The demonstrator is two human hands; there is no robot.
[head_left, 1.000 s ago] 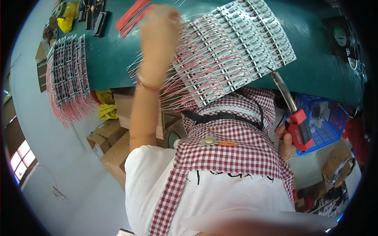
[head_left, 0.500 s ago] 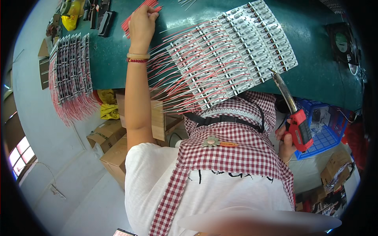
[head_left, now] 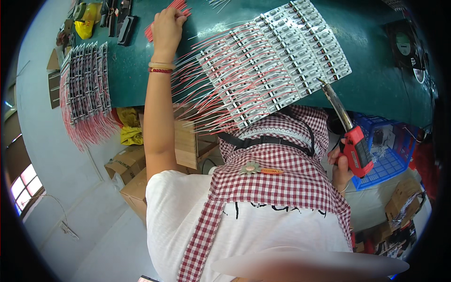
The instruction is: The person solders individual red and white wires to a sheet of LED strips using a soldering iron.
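Observation:
My left hand [head_left: 167,29] reaches to the far side of the table, its fingers curled down onto a bundle of short red wires [head_left: 177,5]; the hand itself hides part of the fingertips. In my right hand [head_left: 342,170] is a red soldering iron with a pistol grip [head_left: 355,152]. Its metal tip points up toward the lower right edge of a large panel of small white circuit boards [head_left: 296,51]. Red and white wires [head_left: 211,101] stick out leftward from the boards on the panel's left part. Whether the tip touches the panel, I cannot tell.
Wired panels [head_left: 87,80] stand at the table's left end. Black-handled tools [head_left: 126,30] and a yellow bag [head_left: 84,28] lie at the far left, white wires [head_left: 220,3] at the far edge. A black device [head_left: 405,44] is at right, a blue basket [head_left: 380,164] below it.
The view has shifted slightly. My left hand stays over the red wires with a small turn, and the soldering iron is still held near the panel's edge.

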